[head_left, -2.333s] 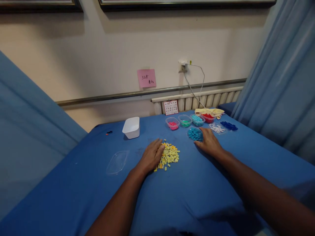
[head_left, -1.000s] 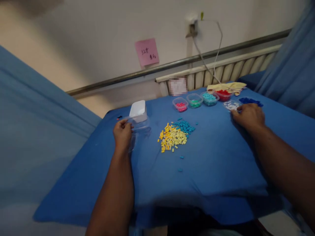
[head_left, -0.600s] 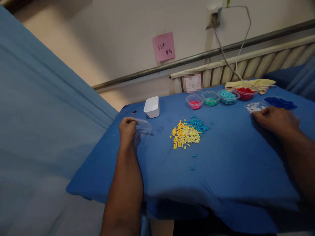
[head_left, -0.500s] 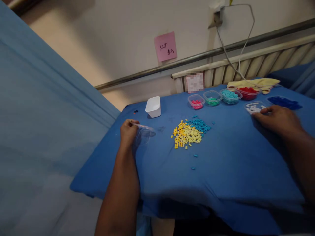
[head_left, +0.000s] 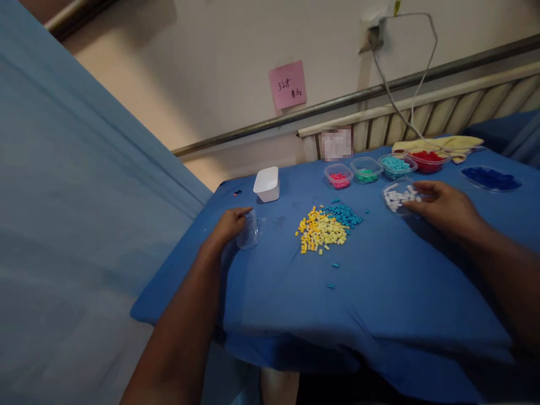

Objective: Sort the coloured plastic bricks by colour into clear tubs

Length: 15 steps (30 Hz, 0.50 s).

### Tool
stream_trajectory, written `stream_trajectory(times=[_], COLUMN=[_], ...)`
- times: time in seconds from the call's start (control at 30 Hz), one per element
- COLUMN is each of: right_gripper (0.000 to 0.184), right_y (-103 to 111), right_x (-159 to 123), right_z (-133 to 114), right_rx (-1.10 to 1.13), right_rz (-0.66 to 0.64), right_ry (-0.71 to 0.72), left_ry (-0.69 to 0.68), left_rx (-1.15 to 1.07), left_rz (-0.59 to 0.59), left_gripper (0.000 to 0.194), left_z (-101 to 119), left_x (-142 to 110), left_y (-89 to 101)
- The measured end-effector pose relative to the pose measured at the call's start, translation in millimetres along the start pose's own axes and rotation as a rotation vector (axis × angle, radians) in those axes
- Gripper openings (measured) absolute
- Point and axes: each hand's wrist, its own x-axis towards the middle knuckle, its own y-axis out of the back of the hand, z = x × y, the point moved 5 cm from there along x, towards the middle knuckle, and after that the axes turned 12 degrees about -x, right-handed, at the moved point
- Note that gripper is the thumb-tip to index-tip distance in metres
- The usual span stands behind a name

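My left hand [head_left: 230,225] holds an empty clear plastic tub [head_left: 248,232] by its rim, tilted, at the left of the blue-covered table [head_left: 379,292]. My right hand [head_left: 442,205] grips the edge of a clear tub of white pieces [head_left: 396,197] at the right. Between the hands lies a heap of yellow and orange pieces [head_left: 320,233] with a patch of teal pieces [head_left: 343,214] touching its far side.
A white square tub [head_left: 267,184] stands behind my left hand. Along the far edge sit clear tubs of pink [head_left: 338,176], green [head_left: 366,170], light blue [head_left: 396,164] and red pieces [head_left: 428,159], and dark blue pieces [head_left: 491,178]. A cable hangs from the wall. Stray teal pieces [head_left: 333,274] lie near the front.
The tub of teal pieces has been emptied beside the yellow heap. My left hand picked up and tilted the clear tub. My right hand dragged the tub of white pieces leftward, nearer the heap.
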Motion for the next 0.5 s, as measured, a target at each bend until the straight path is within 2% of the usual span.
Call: stream_trajectory(times=[0.1,0.17,0.2,0.27,0.3,0.4,0.5], right_gripper=[0.067,0.06,0.054,0.044,0.041,0.041,0.043], right_y=[-17,-28,-32,-37,-39,-42,-40], right_x=[-13,-23,-28,-42,-48,-60,-61], right_z=[-29,-50,-60,-85,-93,-104,-104], right_rx=[0.158,0.181,0.188,0.156,0.131,0.064,0.053], right_rz=[-0.061,-0.083,-0.091,-0.087,-0.09,-0.12,-0.12], right_ry=[0.09,0.181,0.249,0.507,0.59,0.749,0.78], left_ry=[-0.003,0.014,0.023,0.038,0.044,0.067,0.097], left_rx=[0.094,0.153,0.179,0.23,0.255,0.326,0.373], left_rz=[0.01,0.005,-0.008,-0.04,-0.05,-0.033,0.01], left_gripper=[0.031,0.039,0.046,0.055,0.056,0.054,0.051], left_z=[1,0,0,-1,-2,-3,-2], left_x=[-4,-12,-16,-26,-31,-40,-41], left_y=[-15.0,-26.7,-33.7,-47.8,-53.7,-60.8,-53.6])
